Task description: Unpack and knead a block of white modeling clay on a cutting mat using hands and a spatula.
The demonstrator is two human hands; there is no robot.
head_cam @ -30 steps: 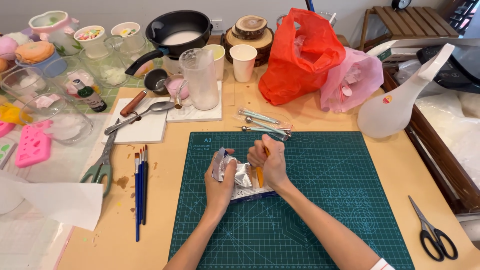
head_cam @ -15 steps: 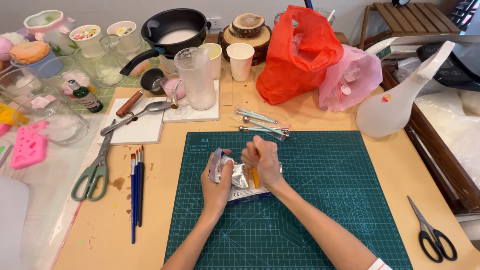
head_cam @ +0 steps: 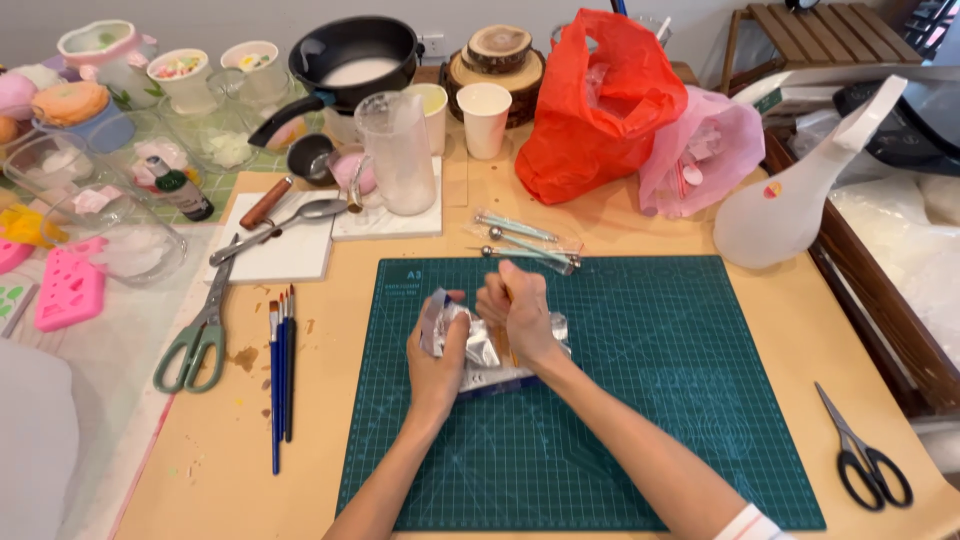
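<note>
- the left hand (head_cam: 437,352) clamps a crinkled silver foil packet (head_cam: 478,345) over the upper left part of the dark green gridded cutting mat (head_cam: 640,420).
- the right hand (head_cam: 515,308) is closed in a fist around a thin orange-brown stick (head_cam: 507,345), whose lower end sits against the packet.
- two pairs of scissors lie on the light wooden table (head_cam: 330,300): a green-handled pair (head_cam: 200,330) near the left edge, a black-handled pair (head_cam: 862,452) near the right edge.
- three slim blue-handled paintbrushes (head_cam: 281,370) lie side by side just left of the mat.
- two plastic bags, one red (head_cam: 600,105) and one pink (head_cam: 700,150), stand towards the far edge.
</note>
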